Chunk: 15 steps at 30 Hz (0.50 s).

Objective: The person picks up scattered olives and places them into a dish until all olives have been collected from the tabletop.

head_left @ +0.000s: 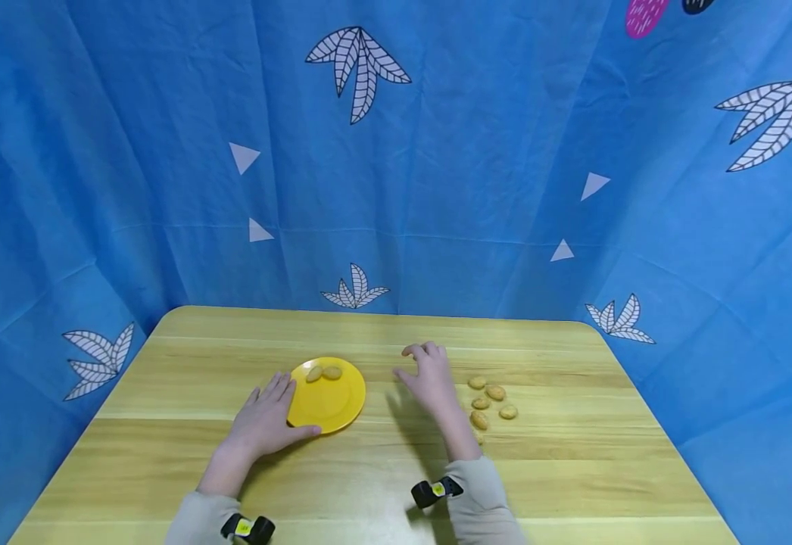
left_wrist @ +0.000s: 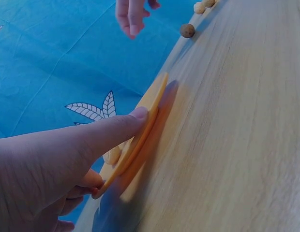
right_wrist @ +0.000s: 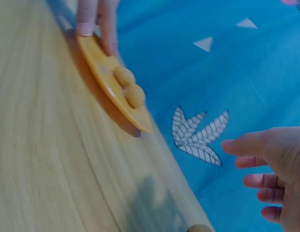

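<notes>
A yellow plate (head_left: 328,406) lies on the table with two small, oval tan nut-like pieces (head_left: 323,373) near its far rim. My left hand (head_left: 265,425) holds the plate at its left side, the thumb along the near rim and the fingers at the left edge. In the left wrist view the thumb presses on the rim of the plate (left_wrist: 162,89). To the right of the plate, my right hand (head_left: 431,381) hovers over the table, fingers loosely bent and thumb apart, holding nothing. Several more of the tan pieces (head_left: 481,403) lie just right of it.
The light wooden table (head_left: 573,469) has rounded far corners. A blue cloth (head_left: 437,174) with white leaf prints hangs behind it and along both sides. Each sleeve carries a small black wrist camera (head_left: 430,493).
</notes>
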### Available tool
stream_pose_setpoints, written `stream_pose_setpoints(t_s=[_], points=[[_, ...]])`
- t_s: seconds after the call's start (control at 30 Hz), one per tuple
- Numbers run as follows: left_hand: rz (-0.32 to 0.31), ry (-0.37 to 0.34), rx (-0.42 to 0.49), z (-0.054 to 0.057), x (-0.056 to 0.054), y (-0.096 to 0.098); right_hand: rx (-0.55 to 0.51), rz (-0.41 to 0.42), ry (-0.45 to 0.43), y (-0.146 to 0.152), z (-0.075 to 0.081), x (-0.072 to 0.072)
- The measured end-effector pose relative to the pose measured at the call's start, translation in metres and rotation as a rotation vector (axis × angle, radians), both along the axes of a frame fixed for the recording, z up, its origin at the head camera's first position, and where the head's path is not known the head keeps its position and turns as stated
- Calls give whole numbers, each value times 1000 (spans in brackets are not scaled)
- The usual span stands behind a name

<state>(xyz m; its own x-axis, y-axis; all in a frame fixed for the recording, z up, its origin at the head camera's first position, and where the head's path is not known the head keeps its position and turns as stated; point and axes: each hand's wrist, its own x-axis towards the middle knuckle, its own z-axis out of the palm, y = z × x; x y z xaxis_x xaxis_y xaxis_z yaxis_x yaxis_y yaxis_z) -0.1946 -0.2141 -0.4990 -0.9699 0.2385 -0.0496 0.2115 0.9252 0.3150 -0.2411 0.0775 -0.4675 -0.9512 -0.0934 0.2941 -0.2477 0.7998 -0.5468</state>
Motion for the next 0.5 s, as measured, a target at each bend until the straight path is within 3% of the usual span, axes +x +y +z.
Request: stream_pose_setpoints(t_s=[0.17,0.5], points=[[-1,-1,-3,0,-1,0,-81,-55,23,11,-7,0],[0,-6,3,0,0,1,-137,-170,-78,26,-23,11]])
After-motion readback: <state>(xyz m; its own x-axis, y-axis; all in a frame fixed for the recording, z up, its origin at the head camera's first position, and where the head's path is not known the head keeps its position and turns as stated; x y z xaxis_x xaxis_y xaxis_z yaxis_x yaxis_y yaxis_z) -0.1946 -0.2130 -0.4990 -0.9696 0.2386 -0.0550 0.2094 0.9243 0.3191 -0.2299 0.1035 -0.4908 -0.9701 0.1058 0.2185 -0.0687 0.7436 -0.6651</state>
